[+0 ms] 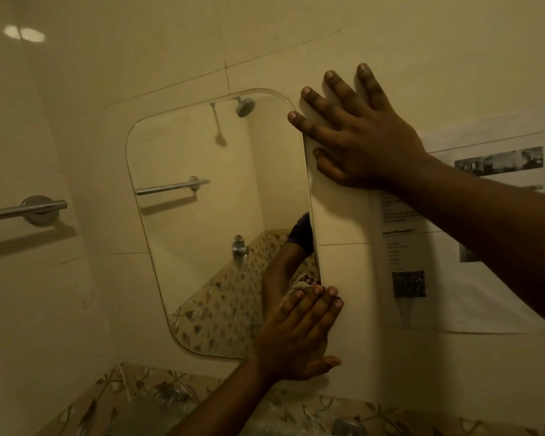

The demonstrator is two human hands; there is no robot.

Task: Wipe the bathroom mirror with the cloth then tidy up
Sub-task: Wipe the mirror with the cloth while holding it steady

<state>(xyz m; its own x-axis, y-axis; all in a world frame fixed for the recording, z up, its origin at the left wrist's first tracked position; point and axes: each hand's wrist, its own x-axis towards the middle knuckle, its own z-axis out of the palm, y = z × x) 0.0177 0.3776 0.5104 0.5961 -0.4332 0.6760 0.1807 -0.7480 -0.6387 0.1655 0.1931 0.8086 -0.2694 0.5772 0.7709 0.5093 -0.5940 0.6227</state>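
The cloth [299, 286], pale and barely showing, lies pressed under the left hand [296, 338] against the lower right corner of the mirror [202, 215]; that grip is flat, fingers together on it. The right hand [356, 136], fingers spread apart, braces the mirror's upper right edge and the tiled wall [107, 73].

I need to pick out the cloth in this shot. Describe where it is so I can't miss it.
Start at the rounded mirror on the tiled wall and follow its right edge down to the lower corner. The left hand lies flat there, and the cloth is the pale, dark-patterned scrap poking out above its fingertips; the right hand, on the wall higher up, holds nothing.
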